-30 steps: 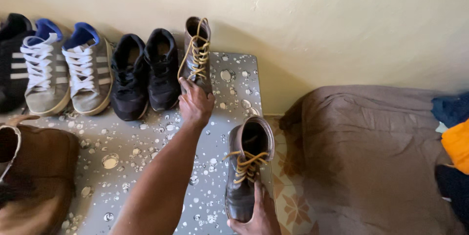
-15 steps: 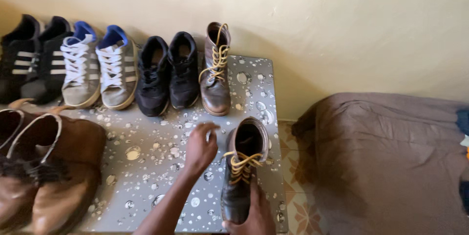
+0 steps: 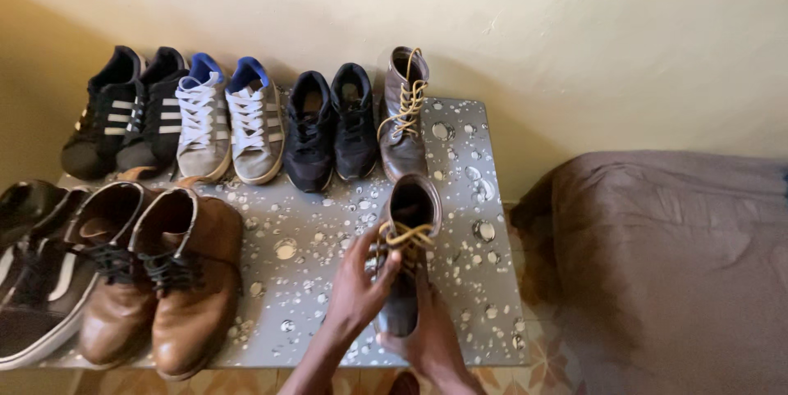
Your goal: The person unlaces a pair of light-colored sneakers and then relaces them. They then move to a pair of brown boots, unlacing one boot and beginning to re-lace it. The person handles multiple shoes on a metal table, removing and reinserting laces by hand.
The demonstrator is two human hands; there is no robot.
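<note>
A grey-brown lace-up boot with yellow laces [image 3: 409, 235] is held above the front of a grey mat [image 3: 468, 280] printed with water drops. My right hand [image 3: 431, 342] grips it from below at the toe. My left hand [image 3: 361, 284] clasps its side by the laces. Its matching boot [image 3: 402, 116] stands upright at the back of the mat against the wall.
Along the wall stand black sneakers [image 3: 332, 128], grey sneakers with white laces and blue lining [image 3: 230, 120] and black striped sneakers [image 3: 127, 112]. Tan leather boots [image 3: 160, 276] and a dark shoe [image 3: 33, 288] sit front left. A brown covered cushion [image 3: 673, 272] lies right.
My left hand drew back from the boot by the wall and came onto the side of the held boot. The view shifted right, showing more shoes on the left.
</note>
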